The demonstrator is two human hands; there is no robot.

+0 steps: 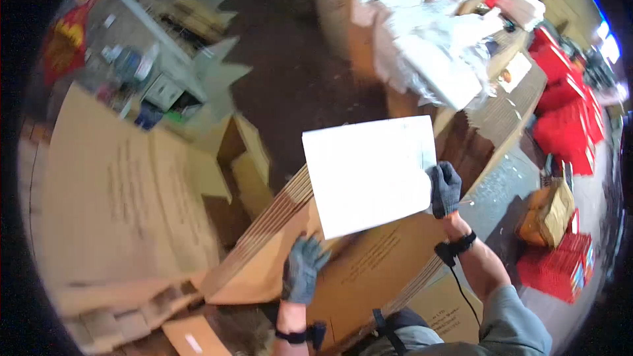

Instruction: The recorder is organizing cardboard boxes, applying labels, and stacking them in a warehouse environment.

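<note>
A white rectangular sheet (376, 175), flat and very bright, hangs above a stack of flattened cardboard boxes (369, 257). Gripping its right edge is my right hand (446, 190) in a dark grey glove, fingers curled closed. My left hand (302, 269), gloved the same way, is just below the sheet's lower left corner. Its fingers are apart and nothing shows in them. Whether a fingertip touches the sheet or the cardboard beneath, I cannot tell.
Large flat cardboard (125, 191) lies at left, beside an open carton (241, 158). Clear plastic wrapping (435, 39) covers a box at the back right. Red packages (564, 105) are piled along the right, with a brown package (547, 214) near them.
</note>
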